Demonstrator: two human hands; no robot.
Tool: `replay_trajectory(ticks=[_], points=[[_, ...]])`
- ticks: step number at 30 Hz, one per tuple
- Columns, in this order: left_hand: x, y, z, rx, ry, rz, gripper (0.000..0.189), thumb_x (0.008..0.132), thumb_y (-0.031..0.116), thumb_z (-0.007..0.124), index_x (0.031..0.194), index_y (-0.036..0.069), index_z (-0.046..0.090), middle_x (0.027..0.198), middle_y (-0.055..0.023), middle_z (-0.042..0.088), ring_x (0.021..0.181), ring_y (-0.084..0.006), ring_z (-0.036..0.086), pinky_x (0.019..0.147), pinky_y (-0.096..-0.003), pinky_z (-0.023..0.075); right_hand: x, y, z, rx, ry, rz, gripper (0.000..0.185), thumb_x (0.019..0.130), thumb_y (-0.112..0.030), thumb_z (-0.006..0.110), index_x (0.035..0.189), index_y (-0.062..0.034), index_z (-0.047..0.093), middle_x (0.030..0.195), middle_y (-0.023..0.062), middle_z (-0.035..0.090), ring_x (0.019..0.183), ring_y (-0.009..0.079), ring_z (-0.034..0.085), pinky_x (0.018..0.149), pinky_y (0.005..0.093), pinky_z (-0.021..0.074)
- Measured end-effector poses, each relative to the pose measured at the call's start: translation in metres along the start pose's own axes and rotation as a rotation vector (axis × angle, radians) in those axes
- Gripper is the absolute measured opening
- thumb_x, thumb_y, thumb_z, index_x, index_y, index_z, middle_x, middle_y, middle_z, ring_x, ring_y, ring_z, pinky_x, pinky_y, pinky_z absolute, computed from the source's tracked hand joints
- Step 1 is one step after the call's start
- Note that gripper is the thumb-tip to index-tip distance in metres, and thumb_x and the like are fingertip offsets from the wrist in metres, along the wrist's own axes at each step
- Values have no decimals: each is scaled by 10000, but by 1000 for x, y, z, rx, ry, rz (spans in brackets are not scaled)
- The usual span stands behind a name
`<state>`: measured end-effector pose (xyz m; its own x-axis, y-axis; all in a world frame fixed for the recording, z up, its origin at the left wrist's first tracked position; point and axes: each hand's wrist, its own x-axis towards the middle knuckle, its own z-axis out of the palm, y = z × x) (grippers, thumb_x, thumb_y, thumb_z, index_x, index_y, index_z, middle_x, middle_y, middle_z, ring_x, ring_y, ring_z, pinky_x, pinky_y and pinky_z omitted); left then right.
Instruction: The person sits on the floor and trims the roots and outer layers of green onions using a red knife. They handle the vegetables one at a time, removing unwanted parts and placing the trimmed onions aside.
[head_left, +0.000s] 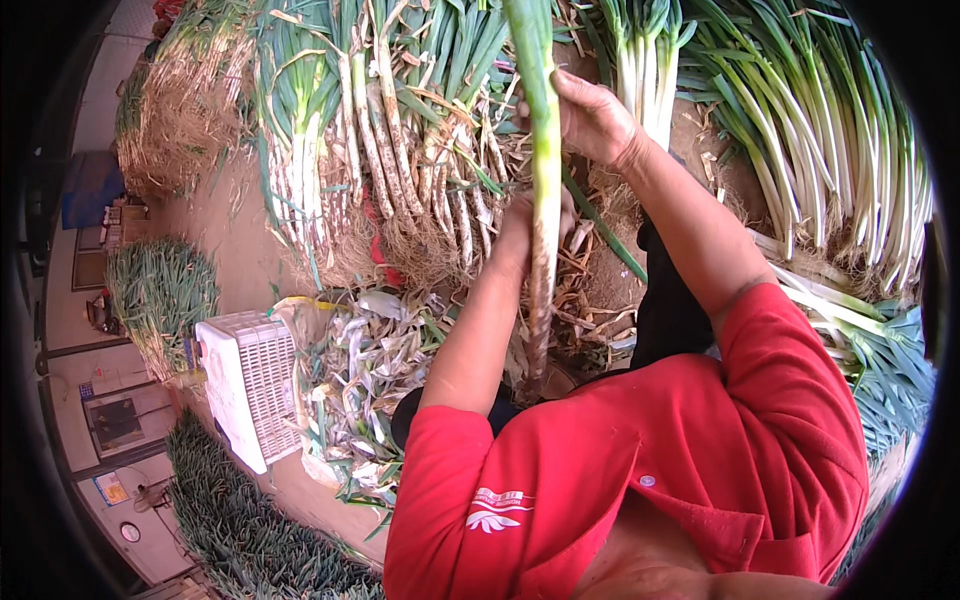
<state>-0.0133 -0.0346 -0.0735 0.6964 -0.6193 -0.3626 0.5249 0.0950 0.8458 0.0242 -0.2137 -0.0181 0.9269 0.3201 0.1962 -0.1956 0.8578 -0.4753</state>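
Observation:
One long leek or large green onion (547, 157) stands lengthwise before me, green at the top, white in the middle, its lower part brown with soil. My right hand (596, 124) holds it by the green part, thumb on the right side and fingertips showing at the left. Lower down, my left hand (521, 221) is behind the stalk, which hides much of it; whether it grips anything does not show. Unpeeled stalks with roots (382, 142) lie beyond and left of my hands. Cleaner white stalks (649, 75) lie just beyond my right hand.
Pale stalks (840, 165) are piled at the right, with leafy ones (892, 375) nearer me. At the left, a white plastic basket (259, 382) stands beside stripped leaves (367, 367). Root-covered bundles (176, 127) and green heaps (247, 517) lie farther left. Dry peelings (592, 300) litter the ground.

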Motion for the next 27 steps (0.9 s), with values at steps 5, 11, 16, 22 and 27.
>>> replay_trajectory(ticks=[5, 11, 16, 22, 27], points=[[-19, -60, -11, 278, 217, -226, 275, 907, 276, 459, 1042, 45, 524, 851, -46, 558, 705, -184, 548, 848, -343, 436, 6, -10, -15, 207, 137, -61, 323, 896, -237, 503, 1109, -2, 440, 971, 123, 547, 894, 224, 570, 815, 341, 493], [-12, -15, 26, 1228, 473, 225, 532, 890, 530, 378, 983, 21, 500, 636, -46, 532, 452, -136, 490, 404, -231, 399, 13, 15, -8, -162, 617, -188, 261, 906, -226, 488, 1076, -42, 417, 983, 118, 538, 808, 187, 587, 660, 290, 499], [-1, -30, 12, 907, 459, 258, 515, 890, 516, 390, 688, 54, 494, 467, -25, 435, 355, -114, 403, 299, -250, 322, 9, 5, -4, -284, 768, -128, 392, 937, -424, 361, 1031, -52, 443, 698, 38, 508, 520, 100, 466, 479, 256, 410], [-11, -10, 21, 225, 353, 80, 394, 892, 425, 484, 980, 58, 597, 756, -31, 591, 667, -107, 528, 605, -219, 431, 4, 2, -18, 9, 281, -117, 506, 900, -488, 419, 1097, -25, 472, 862, 60, 542, 667, 131, 508, 606, 280, 435], [0, 40, 36, 298, 424, 288, 718, 797, 582, 535, 1194, -11, 460, 1055, -106, 567, 923, -181, 532, 864, -316, 406, 11, 19, -4, -617, 589, 95, 521, 795, -398, 629, 1142, -20, 540, 1249, 152, 469, 1191, 264, 371, 1030, 406, 210]])
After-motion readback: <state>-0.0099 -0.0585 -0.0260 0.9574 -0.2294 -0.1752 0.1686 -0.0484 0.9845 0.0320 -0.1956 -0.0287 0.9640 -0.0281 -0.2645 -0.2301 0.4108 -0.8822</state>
